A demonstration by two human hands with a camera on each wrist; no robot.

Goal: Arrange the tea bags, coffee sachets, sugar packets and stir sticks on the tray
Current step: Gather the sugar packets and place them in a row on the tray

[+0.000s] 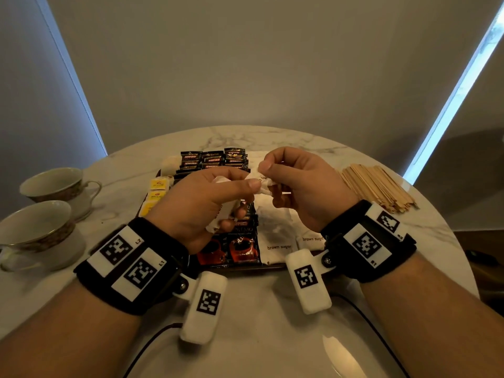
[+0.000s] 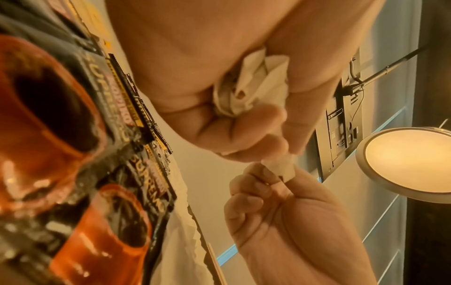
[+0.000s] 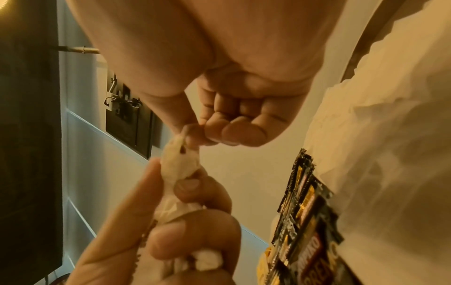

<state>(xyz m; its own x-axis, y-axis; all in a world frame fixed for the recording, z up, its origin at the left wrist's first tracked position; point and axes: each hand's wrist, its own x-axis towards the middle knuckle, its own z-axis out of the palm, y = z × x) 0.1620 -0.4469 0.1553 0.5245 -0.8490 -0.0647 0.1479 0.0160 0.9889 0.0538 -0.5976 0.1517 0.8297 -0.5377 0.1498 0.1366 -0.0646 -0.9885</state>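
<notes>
White crumpled paper packets (image 1: 260, 181) are what both hands have hold of, up in the air over the tray (image 1: 245, 267). The bunch runs roughly left to right between the hands. The left hand (image 1: 201, 203) has its fingers curled round the bulk of it, with one white end poking out below its palm toward the tray. The right hand (image 1: 297, 186) pinches the other end between thumb and fingertip.

On the tray under the hands: black coffee sachets (image 1: 240, 249) at the near edge, brown sugar packets (image 1: 278, 241) just right of those, yellow tea bags (image 1: 155, 195) at the tray's left side. Stir sticks (image 1: 376, 188) are piled on the marble table (image 1: 259, 309) right of the tray, and two cups (image 1: 49, 214) sit left of it.

Only the wrist cams show the grip properly: the left one shows the wad bunched in the palm (image 2: 253, 86), the right one shows the pinched tip (image 3: 180, 154).
</notes>
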